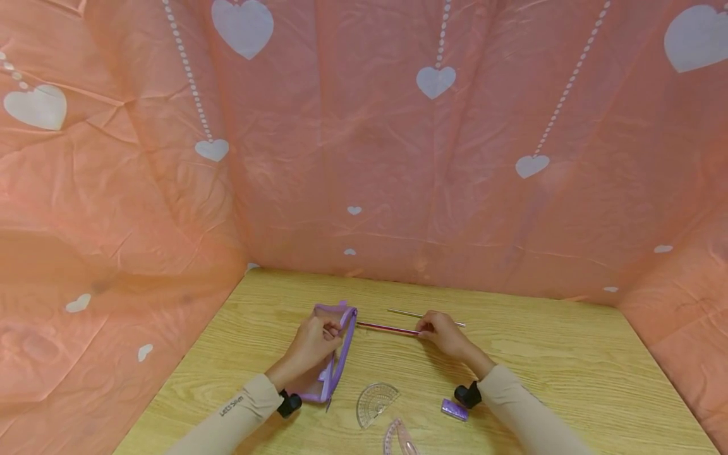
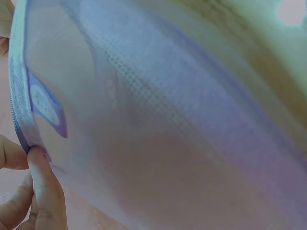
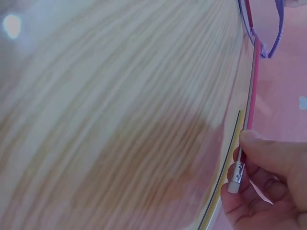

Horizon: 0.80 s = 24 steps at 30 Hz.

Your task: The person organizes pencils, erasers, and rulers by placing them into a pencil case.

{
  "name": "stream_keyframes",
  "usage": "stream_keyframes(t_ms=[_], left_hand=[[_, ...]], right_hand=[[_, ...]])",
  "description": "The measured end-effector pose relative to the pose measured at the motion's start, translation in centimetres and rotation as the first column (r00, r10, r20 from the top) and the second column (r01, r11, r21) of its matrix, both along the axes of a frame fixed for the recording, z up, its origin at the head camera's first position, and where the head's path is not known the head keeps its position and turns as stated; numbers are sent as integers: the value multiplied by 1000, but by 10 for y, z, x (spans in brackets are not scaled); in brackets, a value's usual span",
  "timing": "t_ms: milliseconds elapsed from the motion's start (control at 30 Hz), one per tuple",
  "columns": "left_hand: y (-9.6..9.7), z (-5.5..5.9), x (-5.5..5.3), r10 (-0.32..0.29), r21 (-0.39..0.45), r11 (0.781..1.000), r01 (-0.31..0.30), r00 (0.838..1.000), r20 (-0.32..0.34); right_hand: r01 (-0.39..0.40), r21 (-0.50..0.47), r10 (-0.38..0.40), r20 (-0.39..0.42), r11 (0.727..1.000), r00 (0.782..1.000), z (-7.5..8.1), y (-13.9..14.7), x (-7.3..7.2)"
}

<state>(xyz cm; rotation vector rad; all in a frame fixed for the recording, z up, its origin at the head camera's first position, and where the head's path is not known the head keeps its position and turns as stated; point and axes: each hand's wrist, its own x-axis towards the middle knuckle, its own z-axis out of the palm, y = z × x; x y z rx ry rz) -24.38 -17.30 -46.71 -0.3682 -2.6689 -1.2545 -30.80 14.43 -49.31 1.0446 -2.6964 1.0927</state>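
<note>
My left hand pinches the zipper edge of a purple-trimmed see-through mesh pencil case; the left wrist view shows thumb and finger on that edge and a purple label inside it. The case's mouth gapes toward the right. A red and dark striped pencil is pinched by my right hand near its white eraser end. Its far end reaches into the case's opening in the right wrist view. Behind the right fingers a second, yellow and black pencil lies on the table.
On the wooden table in front of me lie a clear protractor, a pinkish set square and a small purple block, close by the right wrist. Pink cloth with white hearts hangs behind and on both sides.
</note>
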Motion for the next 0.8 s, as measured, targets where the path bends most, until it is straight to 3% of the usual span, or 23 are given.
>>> stream_keyframes(t_ms=[800], left_hand=[[1, 3, 0, -15, 10, 1000, 15, 1000, -1]], right_hand=[[-3, -19, 5, 110, 1000, 994, 9, -40, 3]])
